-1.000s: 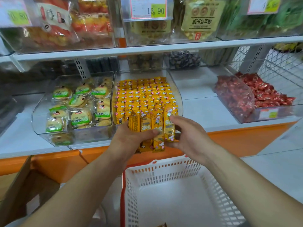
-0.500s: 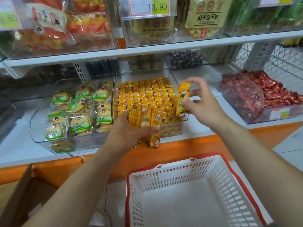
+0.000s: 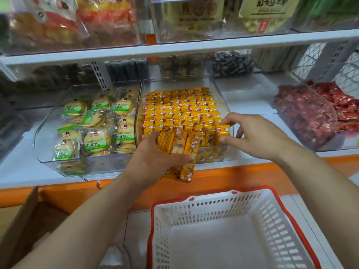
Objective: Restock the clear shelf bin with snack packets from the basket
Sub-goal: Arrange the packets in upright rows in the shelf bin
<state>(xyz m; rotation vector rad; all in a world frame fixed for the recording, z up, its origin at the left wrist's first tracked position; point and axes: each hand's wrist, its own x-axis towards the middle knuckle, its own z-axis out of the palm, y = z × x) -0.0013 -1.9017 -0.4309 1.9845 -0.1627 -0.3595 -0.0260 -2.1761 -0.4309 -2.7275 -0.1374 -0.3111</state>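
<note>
A bundle of yellow snack packets [image 3: 179, 152] is gripped in the left hand [image 3: 153, 164], fingers curled round it from beneath, and is held upright against the front edge of the clear shelf bin [image 3: 218, 98]. One more packet [image 3: 223, 132] is pinched between thumb and forefinger of the right hand [image 3: 258, 138] at the bin's front right corner, where it is set upright beside the packets in the front row (whether it already touches the bin floor cannot be told). The bin is filled with tidy rows of the same yellow packets, right up to its front.

Below the shelf, the white basket [image 3: 213, 210] with its red rim is seen near the person's body; no packets are visible on the part of its floor that is in view.

To the left, touching the yellow bin, a second clear bin [image 3: 42, 144] of green-labelled biscuits is placed; to the right, well apart, a bin of red-wrapped sweets [image 3: 310, 117] is found. A cardboard box [image 3: 29, 220] is glimpsed at the lower left.
</note>
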